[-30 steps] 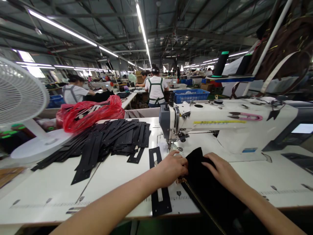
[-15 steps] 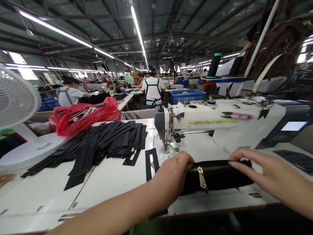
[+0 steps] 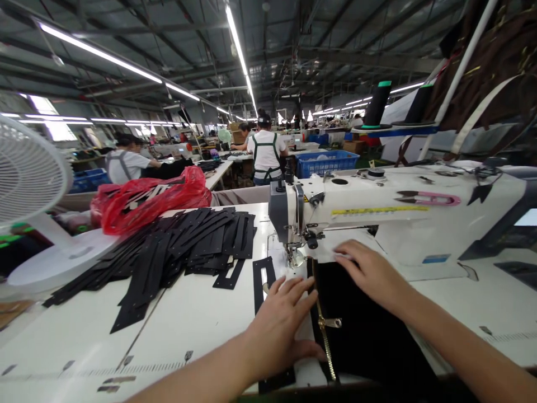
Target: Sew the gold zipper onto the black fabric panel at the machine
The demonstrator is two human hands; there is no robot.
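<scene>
A black fabric piece [image 3: 364,330] with a gold zipper [image 3: 324,324] along its left edge lies flat on the white sewing table [image 3: 197,313], its top end just below the presser foot of the white sewing machine [image 3: 377,210]. My left hand [image 3: 281,322] rests flat, fingers spread, on the table and on a black slotted strip [image 3: 260,280], touching the zipper edge. My right hand [image 3: 369,271] presses flat on the upper part of the fabric near the needle.
A pile of black slotted strips [image 3: 184,246] covers the table's left middle, with a red plastic bag [image 3: 146,198] behind it. A white fan [image 3: 29,184] stands at the far left. Pink snips [image 3: 432,197] lie on the machine arm. People work at tables beyond.
The fabric was held bunched between both hands with the zipper running crosswise; now it lies flat with the zipper running toward the needle. Both hands have opened and press down flat.
</scene>
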